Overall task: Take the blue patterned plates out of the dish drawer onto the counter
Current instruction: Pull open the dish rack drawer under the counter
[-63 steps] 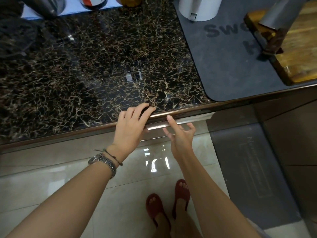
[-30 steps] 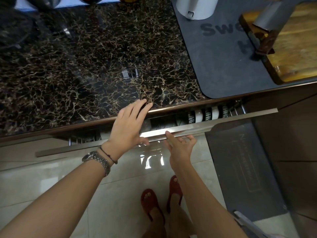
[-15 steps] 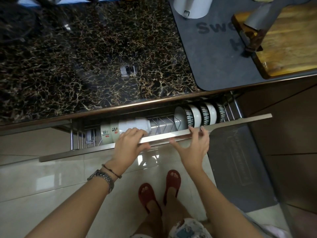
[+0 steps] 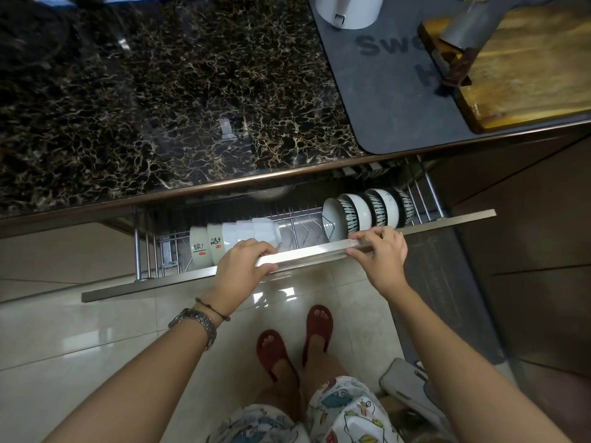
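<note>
Both hands grip the metal front rail (image 4: pixel 303 255) of the drawer (image 4: pixel 147 251), which stands partly out from under the surface (image 4: pixel 160 107). The left hand (image 4: pixel 241 270) is curled over the rail near its middle, fingers on the inner side and thumb along the outer edge; a watch (image 4: pixel 195 321) and a thin cord sit on that wrist. The right hand (image 4: pixel 380 254) is closed on the rail further right, fingers wrapped over the top. Inside the drawer a wire rack (image 4: pixel 297 225) holds two groups of dishes on edge. At the right end, just behind the right hand, stands the row of blue patterned dishes (image 4: pixel 367 207), white inside with dark stripes outside, nested close together; whether they are plates or bowls cannot be told for sure. At the left, just behind the left hand, lies a nested stack of white bowls (image 4: pixel 236 236) on its side, two of them bearing printed characters. The rack wires between the two groups are bare. On the dark marbled surface a grey mat (image 4: pixel 383 91) lies to the right, carrying a white container (image 4: pixel 348 11) and a wooden board (image 4: pixel 527 65) with a cleaver (image 4: pixel 463 36) on it. Below, the person's feet in red sandals (image 4: pixel 297 340) stand on pale floor tiles.
</note>
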`<state>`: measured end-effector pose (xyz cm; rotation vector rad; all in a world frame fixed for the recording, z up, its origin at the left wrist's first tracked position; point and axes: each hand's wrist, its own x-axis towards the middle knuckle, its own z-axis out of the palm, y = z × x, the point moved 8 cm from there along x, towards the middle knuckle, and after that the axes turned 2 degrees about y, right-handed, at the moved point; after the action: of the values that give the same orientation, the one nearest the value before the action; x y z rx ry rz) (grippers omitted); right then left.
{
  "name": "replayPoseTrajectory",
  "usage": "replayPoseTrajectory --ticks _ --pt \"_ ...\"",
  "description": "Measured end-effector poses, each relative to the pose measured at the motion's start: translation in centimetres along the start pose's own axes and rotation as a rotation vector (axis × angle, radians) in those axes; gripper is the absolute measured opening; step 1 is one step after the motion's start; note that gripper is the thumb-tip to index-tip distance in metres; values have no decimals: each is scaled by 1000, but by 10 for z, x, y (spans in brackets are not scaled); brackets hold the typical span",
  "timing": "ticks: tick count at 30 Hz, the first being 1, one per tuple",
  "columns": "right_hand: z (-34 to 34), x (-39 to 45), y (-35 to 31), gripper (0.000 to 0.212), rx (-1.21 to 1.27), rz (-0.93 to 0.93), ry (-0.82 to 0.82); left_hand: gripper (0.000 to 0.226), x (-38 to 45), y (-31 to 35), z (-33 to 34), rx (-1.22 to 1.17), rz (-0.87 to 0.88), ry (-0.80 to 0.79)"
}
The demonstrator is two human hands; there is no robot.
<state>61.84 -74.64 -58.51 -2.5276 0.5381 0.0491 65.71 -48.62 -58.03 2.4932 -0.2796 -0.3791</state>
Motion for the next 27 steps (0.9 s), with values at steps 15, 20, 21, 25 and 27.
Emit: replayPoseTrajectory --ticks 15,20,21,25,27 --pt "-16 -43 25 22 16 22 -101 20 -46 0 25 -32 -26 -192" --pt "-21 -66 36 24 27 27 -93 22 -67 4 33 -47 -8 -210" --pt "-21 -70 38 25 28 31 -97 22 -71 5 35 -48 -3 -214" --pt "-22 -86 47 26 21 41 -108 23 -86 7 40 -49 0 -226" --pt "-22 -93 51 26 25 50 -105 23 -93 9 43 -48 -1 -232"
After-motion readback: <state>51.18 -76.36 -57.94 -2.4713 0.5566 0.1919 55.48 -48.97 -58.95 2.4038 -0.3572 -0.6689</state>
